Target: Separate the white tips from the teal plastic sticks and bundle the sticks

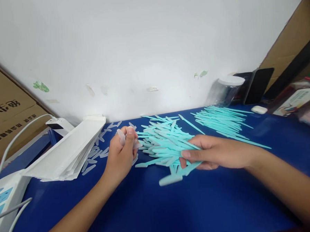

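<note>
My left hand (123, 150) is closed around several small translucent plastic blade caps (121, 136), some poking out between thumb and fingers. More loose caps (96, 153) lie scattered on the blue table to its left. My right hand (209, 153) grips turquoise eyebrow razors, with one razor (171, 179) angled down to the left, its wide head outward. Just beyond the fingers is a large heap of turquoise razors (161, 140), reaching almost to the left hand. A second pile of razors (220, 121) lies behind the right hand, lined up more evenly.
White paper envelopes (70, 144) are stacked at left, near a white device (59, 125) and a power strip (9, 206) with cables. A clear jar (225, 91), a phone (258, 86), a white case (259, 109) and a labelled bottle (294, 98) stand at right. Cardboard and a white wall border the table.
</note>
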Tool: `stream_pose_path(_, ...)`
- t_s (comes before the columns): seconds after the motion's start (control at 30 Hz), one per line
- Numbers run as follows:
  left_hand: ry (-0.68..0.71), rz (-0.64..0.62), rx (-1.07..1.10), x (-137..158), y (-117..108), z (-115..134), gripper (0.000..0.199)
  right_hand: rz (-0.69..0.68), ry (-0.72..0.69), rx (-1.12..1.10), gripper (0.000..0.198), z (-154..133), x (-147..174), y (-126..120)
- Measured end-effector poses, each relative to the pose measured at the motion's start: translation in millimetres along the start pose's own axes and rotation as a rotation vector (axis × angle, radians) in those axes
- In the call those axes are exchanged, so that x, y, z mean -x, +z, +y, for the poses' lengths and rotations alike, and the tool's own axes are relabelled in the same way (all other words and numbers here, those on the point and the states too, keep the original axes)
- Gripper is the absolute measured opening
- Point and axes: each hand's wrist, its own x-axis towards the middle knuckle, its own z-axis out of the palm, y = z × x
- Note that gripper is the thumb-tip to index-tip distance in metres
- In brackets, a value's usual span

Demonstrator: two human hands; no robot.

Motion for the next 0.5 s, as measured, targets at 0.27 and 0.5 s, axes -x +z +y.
stream_pose_path(0.27, 0.099, -0.046, -0.183, 8.1, -1.2, -0.8, 0.051, -0.123, -0.033, 0.087, 0.051, 0.5, -2.2, 2.1)
stream_pose_path(0.5, 0.047, -0.070, -0.106, 3.0, 0.0, -4.1, 0.051, -0.121, -0.049, 0.127, 0.050, -1.0, -1.5, 1.9)
